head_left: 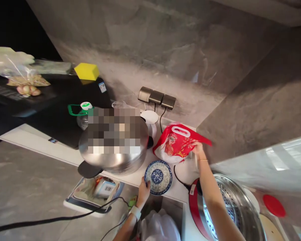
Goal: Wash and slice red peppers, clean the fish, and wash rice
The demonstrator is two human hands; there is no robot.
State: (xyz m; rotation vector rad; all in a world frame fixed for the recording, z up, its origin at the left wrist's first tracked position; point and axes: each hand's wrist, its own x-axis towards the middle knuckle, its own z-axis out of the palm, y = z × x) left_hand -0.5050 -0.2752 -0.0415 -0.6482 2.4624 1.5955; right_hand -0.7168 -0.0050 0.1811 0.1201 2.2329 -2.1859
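Observation:
My left hand [143, 191] grips the left rim of a small plate [158, 178] with a blue and white floral pattern, its thumb over the edge. The plate is held near the front edge of the white counter. My right hand [197, 149] is closed on the right side of a red and white printed bag [174, 144] with a white oval handle cutout. This bag stands on the counter against the wall, just behind the plate. What is inside it does not show.
A large steel pot [115, 162] stands left of the plate. A steamer [237, 197] with a perforated insert sits on the right, under my forearm. Wall sockets [157, 97] with cords are behind. Below the counter are a bin [90, 197] and a black cable [65, 217].

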